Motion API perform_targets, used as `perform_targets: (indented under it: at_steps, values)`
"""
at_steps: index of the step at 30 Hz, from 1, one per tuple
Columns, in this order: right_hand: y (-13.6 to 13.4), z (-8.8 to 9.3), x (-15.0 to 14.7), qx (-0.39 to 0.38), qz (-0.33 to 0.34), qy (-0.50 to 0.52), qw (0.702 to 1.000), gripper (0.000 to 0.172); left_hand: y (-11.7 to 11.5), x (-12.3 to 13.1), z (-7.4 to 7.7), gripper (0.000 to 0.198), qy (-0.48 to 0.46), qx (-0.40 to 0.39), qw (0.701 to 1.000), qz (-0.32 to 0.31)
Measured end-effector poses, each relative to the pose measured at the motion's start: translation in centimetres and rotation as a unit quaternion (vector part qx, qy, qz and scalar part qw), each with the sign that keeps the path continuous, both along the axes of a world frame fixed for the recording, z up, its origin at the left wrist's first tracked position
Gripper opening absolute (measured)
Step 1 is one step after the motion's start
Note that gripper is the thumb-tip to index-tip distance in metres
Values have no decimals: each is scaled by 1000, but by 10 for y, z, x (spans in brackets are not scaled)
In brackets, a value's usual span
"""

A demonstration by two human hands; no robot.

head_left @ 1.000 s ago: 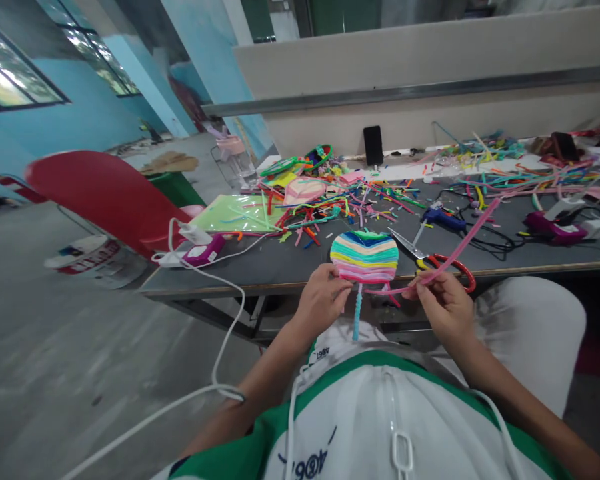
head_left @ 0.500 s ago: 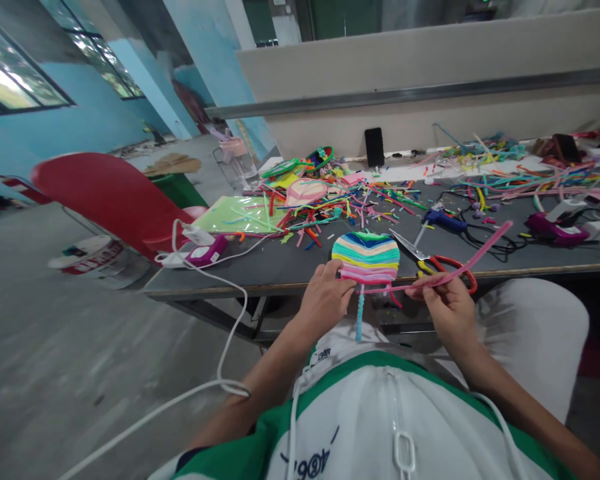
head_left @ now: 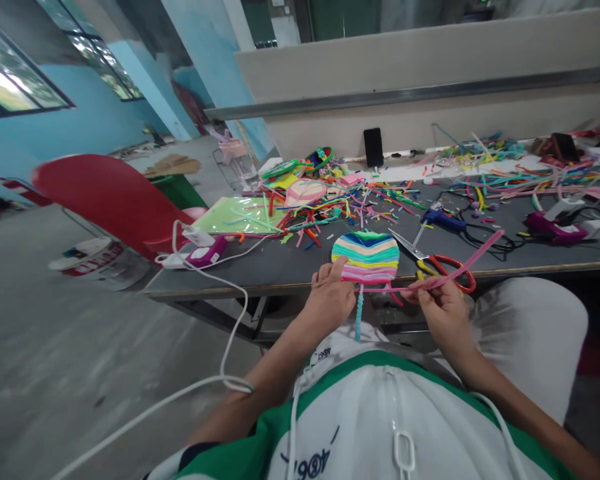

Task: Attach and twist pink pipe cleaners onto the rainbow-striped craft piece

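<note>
A round piece striped in several colours (head_left: 367, 257), seemingly made of fuzzy pipe cleaners, lies at the table's front edge. From its lower edge hangs a light-blue twisted stem (head_left: 359, 313). My left hand (head_left: 333, 290) is closed on its lower left side, partly hiding it. A pink pipe cleaner (head_left: 475, 259) stretches from beside my left fingers, under the piece, to my right hand (head_left: 443, 300). My right thumb and fingers pinch it, and its free end points up to the right. Scissors with red and yellow handles (head_left: 437, 263) lie open just beyond my right hand.
Many cut pipe-cleaner bits (head_left: 350, 203) and a green plastic packet (head_left: 240, 215) lie behind the piece. A blue-handled tool (head_left: 445, 220) with a black cord is at right. A purple power socket (head_left: 207, 251) has a white cable (head_left: 233, 333); a phone (head_left: 373, 147) leans against the wall.
My right hand has shifted slightly left with the pink pipe cleaner, whose free end has dipped a little. My left fingers have moved slightly along the piece's edge.
</note>
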State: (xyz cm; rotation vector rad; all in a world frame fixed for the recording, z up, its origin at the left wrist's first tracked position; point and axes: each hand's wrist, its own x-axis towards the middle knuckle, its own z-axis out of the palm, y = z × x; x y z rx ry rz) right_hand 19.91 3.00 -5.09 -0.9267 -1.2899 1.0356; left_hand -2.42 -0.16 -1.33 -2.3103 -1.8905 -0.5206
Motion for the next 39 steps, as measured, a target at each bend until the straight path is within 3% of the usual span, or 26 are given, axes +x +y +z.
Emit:
perform_targets:
  at_steps: [13,21,30,39]
  values:
    - [3,-13,-3,-32,14,2,999,14,4,-1,-4,19,-19,-5,1000,-2]
    - [-2,-9,-9,-55,26,13,998,10,7,-2,-3,19,-5,-23,1000,-14]
    - [-1,-14,-10,-60,34,27,997,14,7,-3,-11,18,-11,-19,1000,-8]
    - [-2,-11,-13,-64,25,35,997,17,11,-3,-6,21,-6,-60,998,-34]
